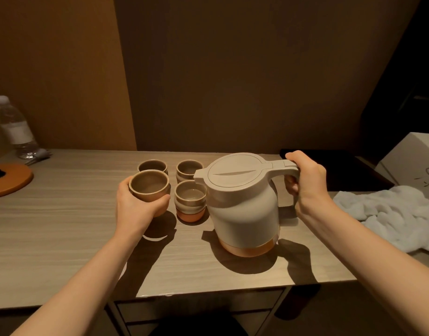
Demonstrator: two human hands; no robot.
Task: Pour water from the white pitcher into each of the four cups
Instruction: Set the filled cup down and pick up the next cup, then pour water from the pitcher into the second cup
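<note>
- Dim, brown-walled room; pale wood-grain table (63,238) running across the head view, drawer fronts showing below its near edge.
- Landmark for all places: white pitcher (242,204), standing upright on the table near the middle, lid closed, spout turned toward the cups, orange band at its base.
- Right hand (305,183) clenched round the handle on the pitcher's right side, thumb on top; pitcher not tilted, base seemingly on the table.
- Left hand (138,202) wrapped round the near-left cup (149,187), well left of the pitcher, seemingly raised a little off the table; interior looks dry, though hard to say in this light.
- Near-right cup (190,200) just left of the pitcher, under the spout; faint sheen inside suggests water already in it.
- Far-right cup (188,169) behind that one, partly hidden by the pitcher's lid; far-left cup (152,166) beside it, farther left. Contents of both cannot be told.
- Judged progress: probably one cup filled, three left; no pour under way now.
- Off to the pitcher's right: crumpled white cloth (390,214) and a white box (412,158).
- Far left of the pitcher: orange round tray (12,180) and a plastic water bottle (14,127).
</note>
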